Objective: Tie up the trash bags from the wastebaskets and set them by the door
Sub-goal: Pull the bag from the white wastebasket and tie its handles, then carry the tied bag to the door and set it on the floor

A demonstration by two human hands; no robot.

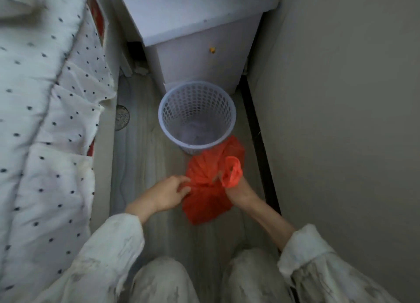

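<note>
A narrow strip of wood-look floor runs between a bed and a wall, with a white nightstand at its end and a perforated wastebasket standing before it. The red trash bag lies on the floor just in front of the basket, between the two hands. The right hand grips one looped handle standing up from the gathered neck, while the left hand, fingers curled, pinches the bag's opposite edge, so the handles must likely cross between the hands.
</note>
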